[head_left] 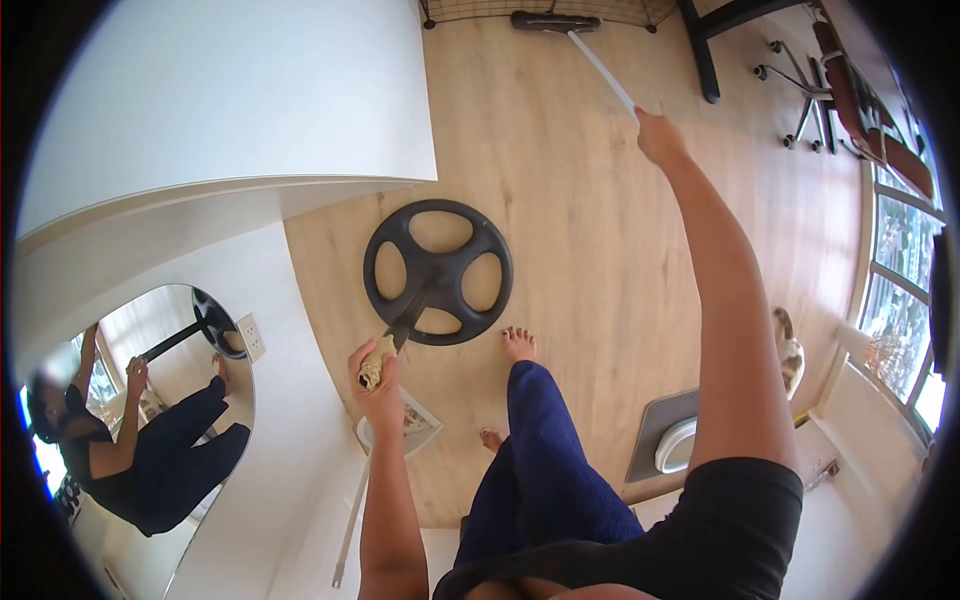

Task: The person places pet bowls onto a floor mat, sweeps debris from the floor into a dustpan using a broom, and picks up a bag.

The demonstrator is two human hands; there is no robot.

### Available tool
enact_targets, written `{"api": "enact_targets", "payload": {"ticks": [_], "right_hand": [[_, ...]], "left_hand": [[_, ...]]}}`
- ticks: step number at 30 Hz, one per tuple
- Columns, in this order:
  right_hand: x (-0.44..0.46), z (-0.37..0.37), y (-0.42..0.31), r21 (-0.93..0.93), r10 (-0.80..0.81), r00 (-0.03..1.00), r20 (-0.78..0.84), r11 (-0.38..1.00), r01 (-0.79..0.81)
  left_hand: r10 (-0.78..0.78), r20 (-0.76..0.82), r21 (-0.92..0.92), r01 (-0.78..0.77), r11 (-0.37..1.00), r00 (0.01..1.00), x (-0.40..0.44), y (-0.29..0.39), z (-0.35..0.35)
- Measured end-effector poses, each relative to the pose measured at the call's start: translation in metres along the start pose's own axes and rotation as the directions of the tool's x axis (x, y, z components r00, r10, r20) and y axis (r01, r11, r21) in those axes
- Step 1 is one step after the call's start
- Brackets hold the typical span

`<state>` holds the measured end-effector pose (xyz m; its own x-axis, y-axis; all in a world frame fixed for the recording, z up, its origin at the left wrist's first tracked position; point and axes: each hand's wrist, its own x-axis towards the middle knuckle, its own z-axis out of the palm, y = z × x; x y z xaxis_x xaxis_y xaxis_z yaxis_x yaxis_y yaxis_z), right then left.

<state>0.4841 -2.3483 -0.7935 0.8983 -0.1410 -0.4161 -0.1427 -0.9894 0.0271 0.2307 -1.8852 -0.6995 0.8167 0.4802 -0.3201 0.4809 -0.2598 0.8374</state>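
Note:
My right hand [660, 138] is closed round the end of a white pole [602, 72]. At the pole's far end a dark broom head [556, 22] rests on the floor beside a wire rack. My left hand [376, 385] grips the top of a black post, where something beige and crumpled [376, 362] is wrapped. The post rises from a round black base [438, 272] with four openings, which stands on the wooden floor left of my feet.
A white cabinet [230, 90] fills the upper left, with a mirror [150, 400] below it. Desk legs [703, 60] and a wheeled chair [815, 92] stand at the upper right. An animal [790, 355] and a grey mat [655, 425] are at the right.

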Motion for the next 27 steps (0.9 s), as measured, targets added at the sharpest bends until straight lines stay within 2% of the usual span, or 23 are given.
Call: {"api": "enact_targets", "payload": {"ticks": [3,5,6,8,10,11,14,15,17,18,22,24,25,27], "right_hand": [[0.022,0.026,0.003,-0.03,-0.043,0.999,0.023,0.999,0.044],[-0.001,0.043,0.003,0.138,0.04,0.997,0.072,0.989,-0.049],[-0.016,0.049,0.0,0.15,0.046,0.993,0.111,0.987,-0.063],[-0.062,0.064,-0.007,0.124,0.061,0.981,0.185,0.989,-0.085],[-0.128,0.066,-0.024,0.155,0.102,0.938,0.332,0.975,-0.161],[-0.164,0.077,-0.03,0.138,0.09,0.938,0.335,0.98,-0.144],[-0.271,0.073,-0.056,0.101,0.053,0.863,0.503,0.988,-0.119],[-0.297,0.061,-0.058,0.095,0.041,0.863,0.503,0.99,-0.103],[-0.328,0.039,-0.056,0.325,-0.055,0.901,0.431,0.94,-0.098],[-0.33,0.039,-0.055,0.32,-0.061,0.9,0.432,0.943,-0.089],[-0.265,0.049,-0.077,0.376,-0.104,0.98,0.171,0.926,0.032],[-0.217,0.048,-0.107,0.394,-0.1,0.979,0.175,0.919,0.023],[-0.223,0.052,-0.122,0.39,-0.114,0.977,0.18,0.92,0.035],[-0.24,0.065,-0.154,0.319,-0.043,0.971,0.235,0.947,-0.035]], "left_hand": [[-0.063,0.009,0.077,0.062,0.995,0.998,0.001,0.002,-0.003],[-0.085,0.008,0.066,0.085,0.994,0.996,-0.003,0.008,-0.004],[-0.085,0.008,0.04,0.085,0.996,0.996,0.0,0.011,-0.002],[-0.071,0.028,0.021,0.07,0.997,0.997,0.004,0.003,-0.006],[-0.058,0.047,-0.001,0.058,0.998,0.997,0.004,0.002,-0.008],[-0.082,0.072,0.029,0.08,0.996,0.994,0.004,0.005,-0.011],[-0.146,0.099,0.078,0.138,0.987,0.984,-0.008,0.007,-0.024],[-0.15,0.123,0.088,0.14,0.986,0.981,-0.015,0.005,-0.033],[-0.139,0.097,0.019,0.138,0.99,0.985,-0.035,-0.004,-0.049],[-0.13,0.085,-0.038,0.133,0.99,0.988,-0.047,-0.011,-0.058],[-0.116,0.014,-0.09,0.117,0.989,0.993,-0.105,-0.027,-0.099],[-0.115,-0.001,-0.102,0.114,0.988,0.993,-0.131,-0.042,-0.117],[-0.125,-0.014,-0.104,0.122,0.987,0.992,-0.144,-0.045,-0.124],[-0.082,-0.055,-0.148,0.073,0.986,0.995,-0.164,-0.046,-0.135]]}}
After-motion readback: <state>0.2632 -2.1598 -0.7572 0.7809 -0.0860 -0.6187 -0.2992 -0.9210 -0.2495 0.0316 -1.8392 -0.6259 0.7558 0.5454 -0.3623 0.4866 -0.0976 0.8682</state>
